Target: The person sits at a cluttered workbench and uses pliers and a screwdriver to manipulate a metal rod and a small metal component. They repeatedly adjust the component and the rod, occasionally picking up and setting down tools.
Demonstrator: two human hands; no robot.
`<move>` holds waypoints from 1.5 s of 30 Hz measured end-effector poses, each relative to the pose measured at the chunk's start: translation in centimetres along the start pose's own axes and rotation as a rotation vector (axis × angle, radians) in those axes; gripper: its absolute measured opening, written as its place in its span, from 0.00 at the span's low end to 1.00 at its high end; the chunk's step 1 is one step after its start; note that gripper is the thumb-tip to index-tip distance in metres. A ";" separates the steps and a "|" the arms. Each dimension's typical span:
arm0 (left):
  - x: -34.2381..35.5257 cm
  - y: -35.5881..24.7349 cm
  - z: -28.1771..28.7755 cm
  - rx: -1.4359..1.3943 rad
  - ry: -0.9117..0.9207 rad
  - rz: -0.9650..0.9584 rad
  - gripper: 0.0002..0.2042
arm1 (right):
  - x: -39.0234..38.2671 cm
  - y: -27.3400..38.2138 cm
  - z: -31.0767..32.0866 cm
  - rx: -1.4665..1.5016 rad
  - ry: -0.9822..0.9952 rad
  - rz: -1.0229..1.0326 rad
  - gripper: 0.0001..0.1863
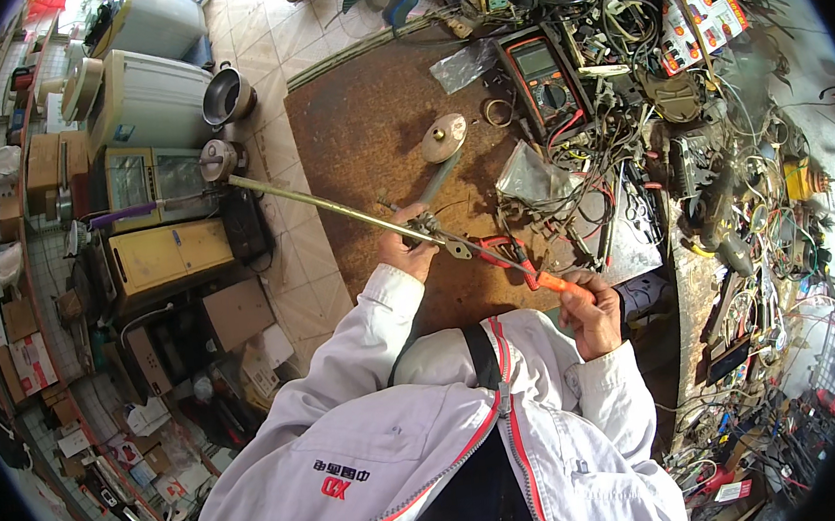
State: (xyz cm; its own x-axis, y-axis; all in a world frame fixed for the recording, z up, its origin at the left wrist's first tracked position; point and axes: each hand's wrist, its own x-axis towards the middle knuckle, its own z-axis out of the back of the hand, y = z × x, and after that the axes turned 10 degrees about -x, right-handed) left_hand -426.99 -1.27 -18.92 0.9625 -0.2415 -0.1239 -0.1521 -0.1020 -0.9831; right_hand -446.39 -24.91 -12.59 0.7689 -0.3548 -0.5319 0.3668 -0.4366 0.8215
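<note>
My left hand (404, 247) grips a metal fitting (426, 227) with a small flange, beside a long brass-coloured rod (332, 208) that runs up left to a round metal head (218, 160). My right hand (591, 312) is closed round the orange handle of a screwdriver (569, 288), whose thin shaft points toward the fitting. A red-handled tool (504, 250) lies below the shaft; whether it is held or resting is unclear. Just above my left hand are a round metal disc (444, 140) with a centre boss and a grey bar (440, 180).
A worn wooden board (343, 117) is before me. On the right lie a multimeter (541, 80), plastic bags (530, 174), tangled cables (616, 20) and tools. A pan (226, 98), appliances (151, 105) and boxes stand on the tiled floor (288, 273) at left, beside loaded shelves.
</note>
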 end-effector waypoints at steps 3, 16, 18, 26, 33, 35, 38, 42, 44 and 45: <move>-0.3 0.6 0.5 -0.058 0.007 0.009 0.26 | -0.3 3.7 -2.6 0.132 -0.123 -0.147 0.10; -0.2 1.0 0.4 -0.132 -0.002 0.014 0.27 | -0.2 0.9 -0.2 0.052 0.002 -0.183 0.11; -0.1 0.7 0.4 -0.088 0.006 0.010 0.27 | -0.4 0.7 -1.5 0.142 -0.107 -0.079 0.11; 0.0 -0.6 -0.4 -0.110 -0.026 0.040 0.24 | -0.1 1.6 -1.4 0.149 -0.093 -0.135 0.11; -0.1 0.1 0.1 -0.111 -0.030 0.035 0.24 | 0.3 1.7 -0.9 0.130 -0.033 -0.190 0.07; 0.0 0.2 0.1 -0.102 -0.030 0.056 0.24 | 0.3 1.5 -0.9 0.131 -0.052 -0.163 0.06; 0.1 0.7 0.7 0.042 -0.047 0.076 0.26 | 0.4 1.3 -1.2 0.163 -0.068 -0.152 0.06; 0.1 -0.2 0.1 0.007 -0.066 -0.021 0.21 | 0.6 1.3 -1.3 0.189 -0.095 -0.151 0.07; 0.3 0.2 0.4 -0.025 -0.051 -0.043 0.21 | 1.0 1.0 -1.3 0.135 -0.126 -0.154 0.07; 0.2 0.5 0.6 -0.081 -0.058 -0.017 0.21 | 1.2 0.7 -1.3 0.108 -0.141 -0.157 0.08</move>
State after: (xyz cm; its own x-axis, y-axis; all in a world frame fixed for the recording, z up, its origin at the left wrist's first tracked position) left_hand -426.72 -0.75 -19.49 0.9762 -0.1827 -0.1172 -0.1510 -0.1834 -0.9714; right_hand -444.56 -24.58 -12.44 0.6231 -0.3845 -0.6811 0.4121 -0.5787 0.7038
